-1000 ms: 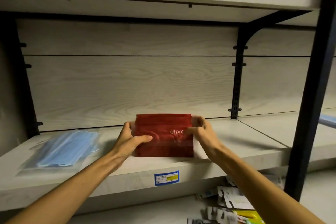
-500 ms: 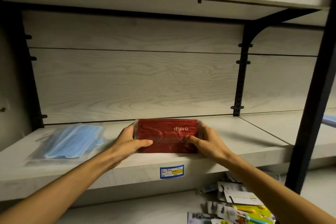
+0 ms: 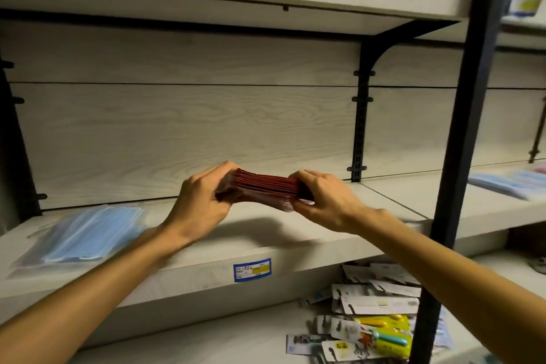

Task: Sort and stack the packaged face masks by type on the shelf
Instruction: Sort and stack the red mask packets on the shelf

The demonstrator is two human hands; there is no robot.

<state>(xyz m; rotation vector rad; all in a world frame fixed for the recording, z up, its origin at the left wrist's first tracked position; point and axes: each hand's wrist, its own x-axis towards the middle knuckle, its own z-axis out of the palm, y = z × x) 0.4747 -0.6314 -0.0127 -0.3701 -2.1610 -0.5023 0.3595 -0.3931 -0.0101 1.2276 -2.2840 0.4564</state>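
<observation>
Head view only. Both hands are up at the middle shelf (image 3: 206,248), holding one pack of red masks (image 3: 263,188) between them.

Left hand (image 3: 201,201): fingers curled over the top of the pack's left end, thumb side underneath, so it grips that end. Right hand (image 3: 325,201): same on the right end, fingers hooked over the top edge, thumb below. Neither hand is spread wide; both are closed round the pack.

The pack is lying roughly flat, edge-on to the camera, so its stacked red layers show as thin lines. It tilts slightly, left end higher. It sits above the shelf board with a shadow on the board under it; I cannot tell whether the lower edge touches the board. The frame is motion-blurred around the hands.

A pack of blue masks (image 3: 85,233) lies flat on the same shelf, well to the left of the left hand, near the front edge. More blue packs (image 3: 508,183) lie on the next shelf bay to the right, beyond the black upright post (image 3: 469,115).

A blue and yellow price label (image 3: 252,269) is stuck on the shelf's front edge, below the hands. On the lower shelf, bottom right, is a loose pile of carded goods (image 3: 372,322), with white cards and yellow and teal items; details are too small to read.
</observation>
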